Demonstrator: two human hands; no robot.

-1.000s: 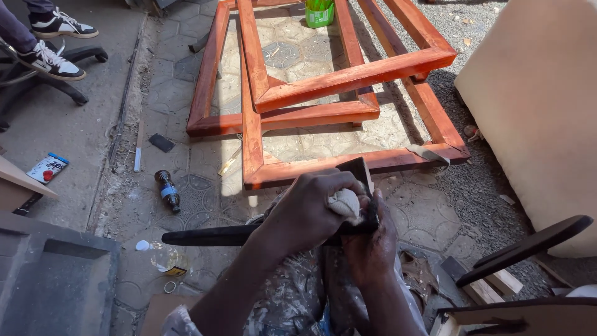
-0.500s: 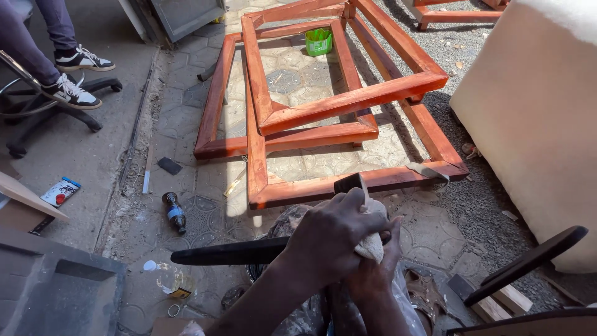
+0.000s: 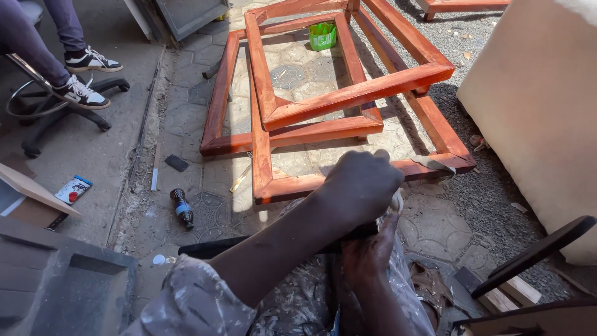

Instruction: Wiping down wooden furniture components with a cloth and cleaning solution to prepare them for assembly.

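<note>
left hand (image 3: 364,186): fist, grip closed over a pale cloth (image 3: 396,200) and pressed down on the dark wooden piece (image 3: 249,246); only a sliver of cloth shows at the right edge of the fist.
right hand (image 3: 367,255): under the left hand, stained red-brown, fingers up against the dark wooden piece; grip state cannot tell, the left hand covers it.
dark wooden piece: long, dark-stained bar, lies roughly level across the person's lap, its left end sticking out past the left forearm.
sleeve (image 3: 186,302): grey, paint-spattered, bottom of view.
wooden frames (image 3: 348,96): red-brown stained, several stacked and overlapping on the paved ground just beyond the hands; the top one sits tilted across the others.
green tub (image 3: 322,35): small, on the pavers inside the far frame.
bottle (image 3: 182,208): small, dark, lying on its side left of the frames.
beige slab (image 3: 535,106): large, pale, at right, well apart from the hands.
dark chair arm (image 3: 535,252): bottom right, slanted.
other person: legs and sneakers (image 3: 87,78) top left, by a swivel chair base (image 3: 62,115).
grey moulded block (image 3: 56,286): bottom left corner.
</note>
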